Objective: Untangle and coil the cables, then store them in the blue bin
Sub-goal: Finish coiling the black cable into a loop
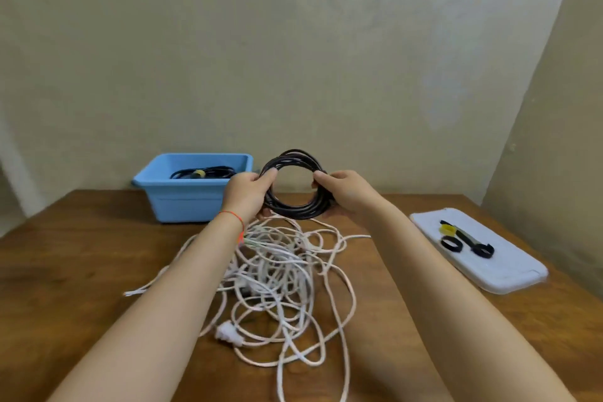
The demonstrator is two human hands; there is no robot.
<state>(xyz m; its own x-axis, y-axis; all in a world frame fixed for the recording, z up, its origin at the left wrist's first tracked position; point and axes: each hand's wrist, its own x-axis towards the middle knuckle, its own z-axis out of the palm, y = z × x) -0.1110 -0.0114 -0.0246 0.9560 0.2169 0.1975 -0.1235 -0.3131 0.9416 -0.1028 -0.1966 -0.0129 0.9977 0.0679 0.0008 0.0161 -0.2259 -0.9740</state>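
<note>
A black cable wound into a round coil (295, 209) is held upright above the wooden table. My left hand (248, 195) grips its left side and my right hand (342, 193) grips its right side. Below the coil a tangled heap of white cables (280, 274) spreads over the table, with a white plug (228, 333) at its near left. The blue bin (182, 199) stands at the back left against the wall. Inside it lies a coiled black cable with a yellow tie (202, 173).
A white tray (509, 274) lies at the right of the table. It carries black strap loops (452, 245) and a yellow strap (447, 230). Walls close in behind the table and on the right. Bare wood (81, 254) shows on the left.
</note>
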